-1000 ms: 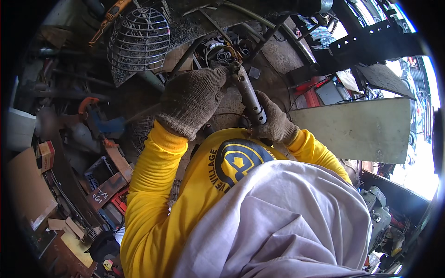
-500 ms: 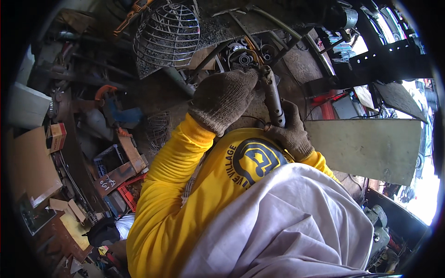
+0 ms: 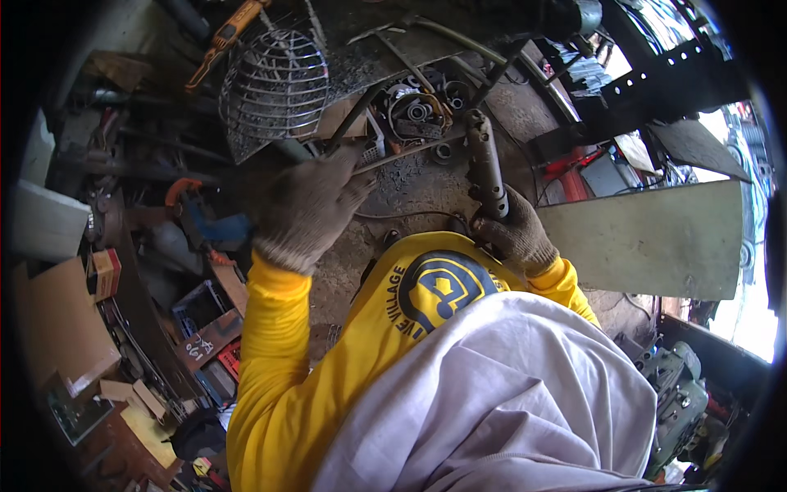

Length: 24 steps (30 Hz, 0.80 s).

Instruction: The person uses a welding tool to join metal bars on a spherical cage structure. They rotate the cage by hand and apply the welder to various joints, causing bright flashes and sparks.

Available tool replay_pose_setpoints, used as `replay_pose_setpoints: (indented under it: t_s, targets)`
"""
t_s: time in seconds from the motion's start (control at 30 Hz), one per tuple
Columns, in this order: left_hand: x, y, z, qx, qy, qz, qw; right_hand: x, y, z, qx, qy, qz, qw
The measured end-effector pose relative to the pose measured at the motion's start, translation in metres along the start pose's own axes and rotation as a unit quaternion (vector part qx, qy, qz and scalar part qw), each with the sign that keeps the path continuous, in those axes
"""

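My right hand (image 3: 525, 234), in a brown knit glove, is closed round the lower end of a grey metal tube (image 3: 485, 160). The tube stands nearly upright in view, with small round holes near its lower end and a rough, dark left edge. Off to the left, my left hand (image 3: 307, 209) wears a matching glove and is slightly blurred. A thin rod (image 3: 410, 153) runs from between its thumb and fingers towards the upper part of the tube. Whether the rod's far end touches the tube, I cannot tell.
A domed wire guard (image 3: 275, 86) and an orange tool (image 3: 229, 37) lie at the far left. Rings and small parts (image 3: 418, 111) sit beyond my hands. A pale flat panel (image 3: 648, 238) stands at right; a blue-and-orange clamp-like tool (image 3: 209, 221) and boxes crowd the left.
My left hand has moved left, away from the tube's upper end, and the thin rod now shows between them. My right hand still grips the tube. The view has shifted slightly.
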<state>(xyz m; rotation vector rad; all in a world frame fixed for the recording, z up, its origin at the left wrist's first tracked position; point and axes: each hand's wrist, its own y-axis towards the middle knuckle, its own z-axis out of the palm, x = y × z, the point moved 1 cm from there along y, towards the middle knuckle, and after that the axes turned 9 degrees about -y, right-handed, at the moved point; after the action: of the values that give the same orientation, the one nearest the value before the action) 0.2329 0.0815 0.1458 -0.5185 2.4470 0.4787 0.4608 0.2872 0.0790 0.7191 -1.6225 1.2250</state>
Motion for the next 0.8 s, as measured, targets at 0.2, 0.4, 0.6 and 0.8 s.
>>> replay_pose_setpoints:
  t_s: [0.2,0.4,0.6,0.8]
  targets:
    - [0.011,-0.017,0.008,-0.034,-0.092,0.0,0.995,-0.018,0.002,-0.007,0.017,0.052,-0.085,0.995]
    - [0.011,-0.023,0.019,-0.064,-0.207,-0.054,0.975,-0.004,-0.008,0.001,0.015,0.063,-0.078,0.995]
    - [0.01,-0.026,0.037,-0.09,-0.362,-0.104,0.922,-0.011,-0.016,0.005,-0.013,0.082,-0.072,0.994]
    - [-0.003,-0.016,0.04,-0.089,-0.467,-0.133,0.87,-0.023,-0.021,0.004,-0.031,0.105,-0.074,0.991]
